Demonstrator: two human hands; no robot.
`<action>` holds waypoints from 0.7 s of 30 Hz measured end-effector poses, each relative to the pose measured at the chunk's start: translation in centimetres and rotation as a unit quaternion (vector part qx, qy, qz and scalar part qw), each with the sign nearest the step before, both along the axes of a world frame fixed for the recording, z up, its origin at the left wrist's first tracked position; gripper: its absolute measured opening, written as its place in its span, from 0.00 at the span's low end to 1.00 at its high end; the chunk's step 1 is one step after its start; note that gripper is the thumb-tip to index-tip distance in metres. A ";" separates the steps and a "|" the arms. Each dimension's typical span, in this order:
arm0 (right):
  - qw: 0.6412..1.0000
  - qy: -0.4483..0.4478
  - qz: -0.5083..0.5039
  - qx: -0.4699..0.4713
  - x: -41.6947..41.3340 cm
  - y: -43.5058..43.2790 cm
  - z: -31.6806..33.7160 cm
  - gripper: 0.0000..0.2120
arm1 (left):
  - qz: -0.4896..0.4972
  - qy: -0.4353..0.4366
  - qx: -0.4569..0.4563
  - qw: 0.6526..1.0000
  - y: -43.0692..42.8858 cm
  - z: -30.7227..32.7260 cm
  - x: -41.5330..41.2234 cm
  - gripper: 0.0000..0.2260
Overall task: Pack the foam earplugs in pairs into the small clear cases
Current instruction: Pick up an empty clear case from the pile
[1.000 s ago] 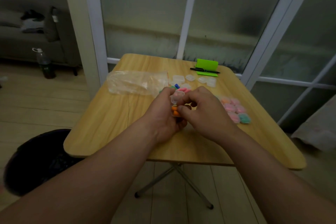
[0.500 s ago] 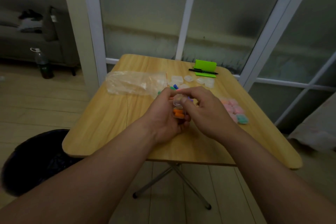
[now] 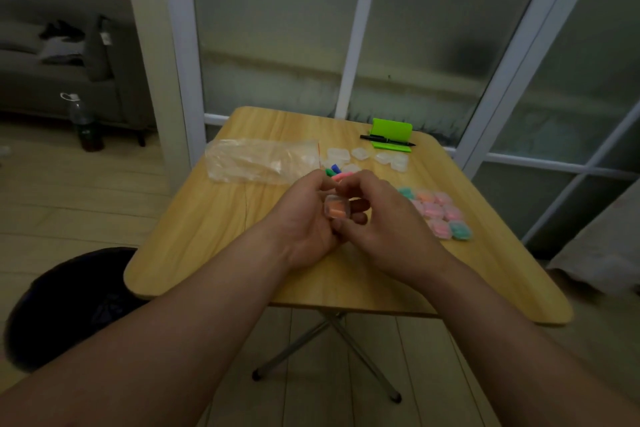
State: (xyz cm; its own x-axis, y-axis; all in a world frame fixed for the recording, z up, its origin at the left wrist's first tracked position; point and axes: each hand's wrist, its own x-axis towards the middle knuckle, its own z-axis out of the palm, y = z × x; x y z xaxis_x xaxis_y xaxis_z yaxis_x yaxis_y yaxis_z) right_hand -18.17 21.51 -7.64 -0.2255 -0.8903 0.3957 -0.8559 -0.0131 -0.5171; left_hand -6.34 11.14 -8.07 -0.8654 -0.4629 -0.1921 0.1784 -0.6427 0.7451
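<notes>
Above the middle of the wooden table (image 3: 214, 246), my left hand (image 3: 304, 218) and my right hand (image 3: 381, 218) together grip a small clear case (image 3: 337, 207) with orange earplugs inside. Its lid looks down over them. Behind my hands lie loose earplugs (image 3: 337, 172) in green, blue and pink. Several empty clear cases (image 3: 360, 153) sit further back. A cluster of filled cases (image 3: 440, 213) with pink, orange and teal plugs lies to the right of my right hand.
A crumpled clear plastic bag (image 3: 259, 161) lies at the back left of the table. A green box (image 3: 391, 133) with a black pen (image 3: 386, 139) sits at the far edge. A dark bin (image 3: 69, 305) stands on the floor to the left.
The case's lid, raised a second ago, has come down over the orange earplugs. My hands have stayed together over the middle of the table.
</notes>
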 end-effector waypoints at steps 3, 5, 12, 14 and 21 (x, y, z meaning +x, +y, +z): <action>1.000 -0.016 -0.007 -0.017 -0.4 -0.1 -0.4 0.19 | -0.001 0.000 -0.033 0.999 0.0 0.1 0.6 0.20; 0.999 -0.022 -0.012 -0.025 -0.5 -0.2 -0.6 0.21 | -0.011 0.006 -0.049 0.999 0.2 0.2 0.9 0.17; 0.999 0.014 -0.034 -0.034 -0.4 -0.5 -1.0 0.33 | 0.016 -0.014 -0.094 0.995 0.6 0.0 1.2 0.15; 0.999 0.026 -0.030 -0.032 -0.4 -0.4 -1.1 0.31 | 0.024 -0.019 -0.097 0.995 0.3 -0.1 1.2 0.15; 0.997 0.060 -0.033 -0.031 -0.2 -0.1 -1.4 0.24 | 0.032 -0.035 -0.102 0.994 0.2 -0.9 0.6 0.17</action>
State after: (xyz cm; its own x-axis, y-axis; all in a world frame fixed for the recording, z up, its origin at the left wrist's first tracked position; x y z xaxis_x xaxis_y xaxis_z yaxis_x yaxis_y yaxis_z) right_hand -18.35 21.43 -9.08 -0.2306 -0.8477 0.4777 -0.9115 0.0163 -0.4111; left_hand -5.72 11.35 -8.98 -0.8204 -0.5523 -0.1478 0.1574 -0.4667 0.8703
